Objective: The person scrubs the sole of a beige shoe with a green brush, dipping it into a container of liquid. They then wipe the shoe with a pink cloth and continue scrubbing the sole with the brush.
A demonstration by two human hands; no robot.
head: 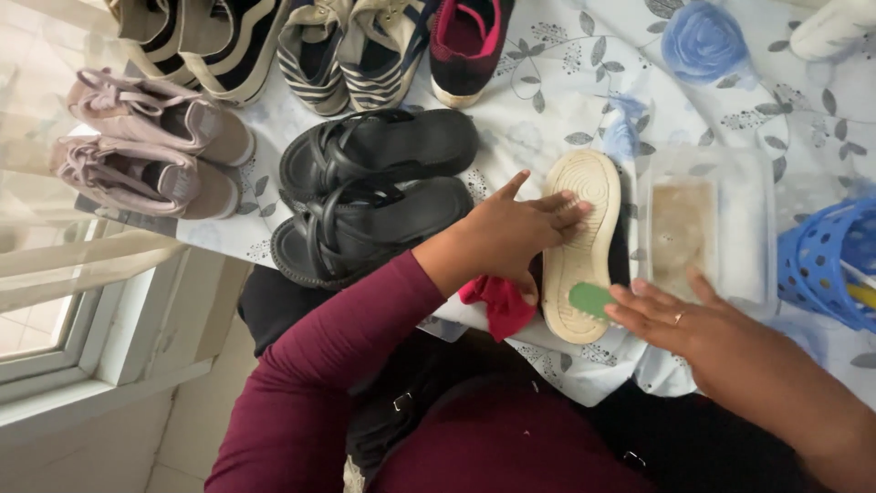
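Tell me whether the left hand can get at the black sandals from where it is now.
Probably yes. The left hand presses on the upturned shoe sole, and the black sandals lie right beside it on the floral cloth, nothing between them. It would have to let go of the shoe first.

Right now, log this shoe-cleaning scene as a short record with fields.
Left hand: left hand pressed flat on the upturned cream rubber-soled shoe, steadying it
Right hand: right hand holding a small green brush against the sole's heel end
Under the shoe: red cloth, partly hidden
Surface: white floral tablecloth
Beside the shoe: clear plastic tub of murky water; blue plastic basket at the right edge
Nearby footwear: pair of black strappy sandals; pair of pink high-top sneakers; striped canvas shoes
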